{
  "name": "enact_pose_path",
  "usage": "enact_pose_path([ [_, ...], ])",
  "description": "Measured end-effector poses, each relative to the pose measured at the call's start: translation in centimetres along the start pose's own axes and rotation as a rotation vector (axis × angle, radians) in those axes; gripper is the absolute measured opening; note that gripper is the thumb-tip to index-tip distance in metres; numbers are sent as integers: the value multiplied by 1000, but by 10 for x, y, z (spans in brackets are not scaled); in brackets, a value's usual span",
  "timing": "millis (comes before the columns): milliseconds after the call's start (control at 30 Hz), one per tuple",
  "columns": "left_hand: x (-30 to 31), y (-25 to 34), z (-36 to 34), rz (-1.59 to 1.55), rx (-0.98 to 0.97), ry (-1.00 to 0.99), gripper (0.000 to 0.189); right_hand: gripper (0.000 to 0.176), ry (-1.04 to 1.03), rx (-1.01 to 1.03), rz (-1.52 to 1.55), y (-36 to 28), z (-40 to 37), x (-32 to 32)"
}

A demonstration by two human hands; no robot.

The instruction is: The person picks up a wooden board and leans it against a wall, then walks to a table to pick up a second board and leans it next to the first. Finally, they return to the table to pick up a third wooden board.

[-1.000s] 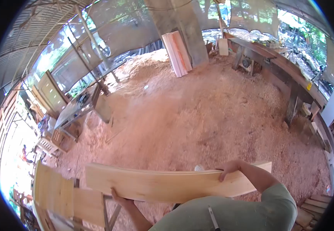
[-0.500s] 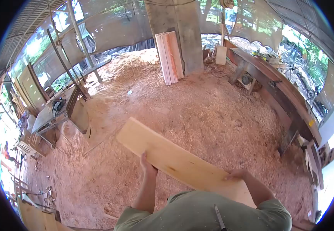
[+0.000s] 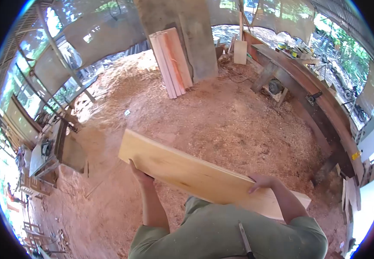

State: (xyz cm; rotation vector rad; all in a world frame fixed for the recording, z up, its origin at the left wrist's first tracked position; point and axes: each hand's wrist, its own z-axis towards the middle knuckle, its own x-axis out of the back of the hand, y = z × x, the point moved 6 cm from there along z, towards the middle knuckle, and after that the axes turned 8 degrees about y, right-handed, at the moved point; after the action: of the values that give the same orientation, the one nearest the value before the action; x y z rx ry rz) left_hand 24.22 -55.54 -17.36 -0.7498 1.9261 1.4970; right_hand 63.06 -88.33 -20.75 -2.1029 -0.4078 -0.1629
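Observation:
A long, pale wooden board [image 3: 195, 175] lies across the front of my body, its left end farther out and its right end near my side. My left hand [image 3: 141, 174] grips its lower edge near the left end, from below. On the right part of the board, my right hand [image 3: 261, 182] holds the upper edge, with fingers over the face. The board is tilted, so its broad face and its thin upper edge both show.
Reddish boards [image 3: 169, 62] lean on a large panel [image 3: 202, 47] ahead. A long wooden bench [image 3: 312, 97] runs along the right. At the left stands a small table [image 3: 44, 157]. Wood shavings cover the ground [image 3: 221, 125]. A distant person sits at the far left edge.
The board has moved left and turned so that more of its upper edge shows and its right end has come into view. Both hands still hold it. The view has shifted to the right.

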Motion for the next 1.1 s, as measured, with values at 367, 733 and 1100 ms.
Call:
enact_pose_path([
  [367, -44, -118, 213, -88, 104, 147, 71, 86, 37, -279, 54, -61, 153, 174],
  [733, -147, -143, 420, -40, 127, 229, 72, 87, 159, -213, -164, -131, 300, 318],
  [1100, -236, -179, 583, -92, -79, 49, 77, 87, 141, -35, -171, -158, 498, 500],
])
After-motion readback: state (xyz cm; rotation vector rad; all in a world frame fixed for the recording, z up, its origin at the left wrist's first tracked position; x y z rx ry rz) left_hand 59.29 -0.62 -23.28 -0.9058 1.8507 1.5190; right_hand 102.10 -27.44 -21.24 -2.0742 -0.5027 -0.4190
